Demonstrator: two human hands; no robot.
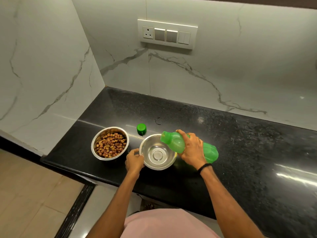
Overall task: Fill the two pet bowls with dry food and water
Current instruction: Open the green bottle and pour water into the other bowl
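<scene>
Two steel bowls stand on the black counter (240, 152). The left bowl (96, 140) holds brown dry food (111, 145). The right bowl (154, 162) looks shiny inside; I cannot tell whether any water is in it. My left hand (134, 160) grips that bowl's left rim. My right hand (191, 148) holds a green plastic bottle (210, 152) tilted on its side, its open mouth over the right bowl's far rim. The bottle's green cap (141, 129) lies on the counter just behind the bowls.
Marble walls close the counter at the left and the back, with a switch panel (167, 33) on the back wall. The counter's front edge runs just below the bowls. Black counter stretches to the right.
</scene>
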